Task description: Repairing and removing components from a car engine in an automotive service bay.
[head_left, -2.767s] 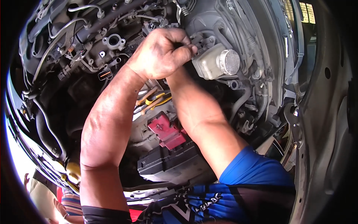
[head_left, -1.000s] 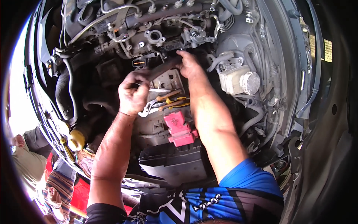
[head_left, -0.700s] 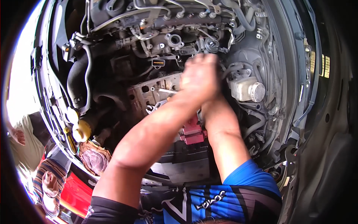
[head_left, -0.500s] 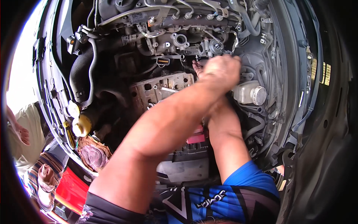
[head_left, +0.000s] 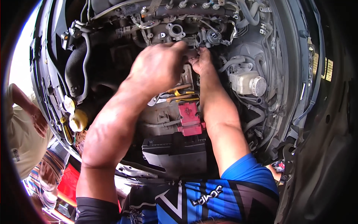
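Note:
My left hand (head_left: 158, 65) is curled closed over the engine bay, knuckles up, just below the round metal flange (head_left: 176, 31). Its fingers are turned away, so whatever they grip is hidden. Close by on the right, my right hand (head_left: 202, 61) reaches in with bent fingers pressed together, under the round valve-like part (head_left: 213, 38) on the engine. Between the fingertips of both hands is a small dark area where I cannot make out any item. Below the hands, yellow-and-black handled tools (head_left: 182, 93) lie on a metal tray.
A red plastic cover (head_left: 189, 116) and a black box (head_left: 174, 151) sit nearer me. On the right stands a fluid reservoir (head_left: 242, 83) with a silver cap. A ribbed hose (head_left: 76, 63) and a yellowish cap (head_left: 78, 120) line the left. Another person (head_left: 26, 127) stands beyond the left edge.
My left hand has moved left, uncrossing from over my right arm. My right hand now shows beside it. The tools and red cover have come into fuller view.

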Demonstrator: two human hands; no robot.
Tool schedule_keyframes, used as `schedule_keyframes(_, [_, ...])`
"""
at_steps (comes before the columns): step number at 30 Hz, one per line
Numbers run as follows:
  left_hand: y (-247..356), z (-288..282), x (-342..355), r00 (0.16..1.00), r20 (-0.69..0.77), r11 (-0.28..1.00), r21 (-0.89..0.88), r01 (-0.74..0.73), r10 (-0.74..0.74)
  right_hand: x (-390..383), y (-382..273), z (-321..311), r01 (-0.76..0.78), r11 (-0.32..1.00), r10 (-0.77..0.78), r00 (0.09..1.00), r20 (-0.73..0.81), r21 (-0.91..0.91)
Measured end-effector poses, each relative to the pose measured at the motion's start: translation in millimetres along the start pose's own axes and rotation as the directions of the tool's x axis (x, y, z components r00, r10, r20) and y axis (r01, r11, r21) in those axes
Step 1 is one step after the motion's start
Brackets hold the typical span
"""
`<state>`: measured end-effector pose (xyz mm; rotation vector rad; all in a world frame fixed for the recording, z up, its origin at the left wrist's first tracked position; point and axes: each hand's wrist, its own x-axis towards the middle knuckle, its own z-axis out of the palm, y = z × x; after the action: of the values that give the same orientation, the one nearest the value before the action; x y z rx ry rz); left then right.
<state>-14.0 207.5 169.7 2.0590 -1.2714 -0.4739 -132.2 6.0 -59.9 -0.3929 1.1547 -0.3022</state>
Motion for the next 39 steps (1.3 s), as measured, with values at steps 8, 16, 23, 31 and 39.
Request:
schedule_keyframes(8, [-2.6, -66.5, -86.2, 0.903, -0.145, 0.818, -0.5, 0.285, -0.404, 8.4, -11.7, -13.1, 0.034, 0.977, -0.025, 0.999, -0.042, 0.213])
schedule_keyframes(16, [-69.5, 49.4, -146.5, 0.752, 0.074, 0.488, -0.719, 0.495, -0.655, -6.2, -22.7, -9.2, -0.052, 0.992, 0.046, 0.997, 0.056, 0.111])
schedule_keyframes(23, [-119.2, 79.4, -157.4, 0.755, 0.15, 0.655, -0.41, 0.635, -0.638, -9.8, -16.6, 1.6, 0.008, 0.969, -0.002, 1.0, -0.022, 0.245])
schedule_keyframes(31, [-105.8, 84.7, -153.9, 0.77, 0.202, 0.796, 0.13, 0.591, -0.605, -18.9, -1.8, 11.2, -0.025, 0.98, 0.036, 0.998, 0.055, -0.196])
schedule_keyframes(39, [-32.9, -15.3, -178.9, 0.969, -0.041, 0.966, 0.079, 0.246, -0.244, -20.4, -1.4, 9.6, -0.026, 0.922, 0.073, 0.992, 0.107, -0.387])
